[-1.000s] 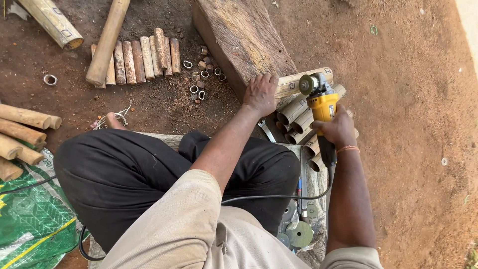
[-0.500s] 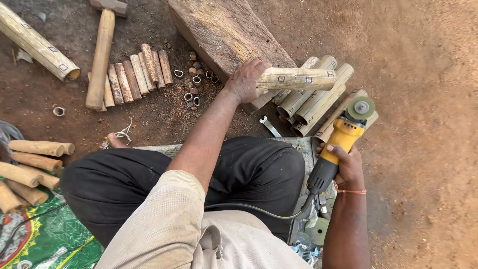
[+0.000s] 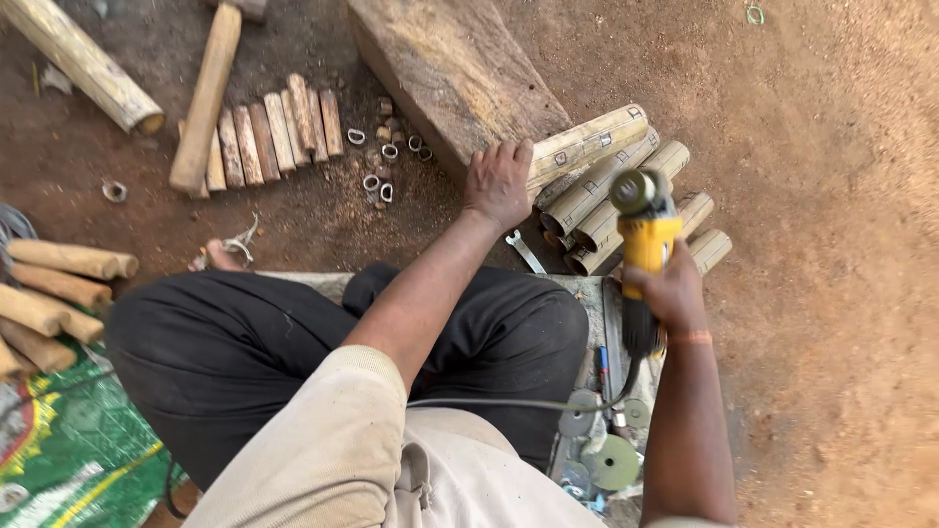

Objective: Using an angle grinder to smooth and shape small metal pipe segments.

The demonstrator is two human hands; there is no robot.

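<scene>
Reddish dirt ground [image 3: 831, 196] fills the frame. At centre, the left hand [image 3: 499, 181] rests with fingers curled on a bamboo tube [image 3: 587, 145]. Right of it, the right hand [image 3: 670, 293] has its fingers clamped on a yellow angle grinder [image 3: 646, 235].

grinder disc [image 3: 634, 191] blurred, long pole [image 3: 83, 64] cropped top-left — grinding discs [image 3: 606, 460] half-hidden
</scene>
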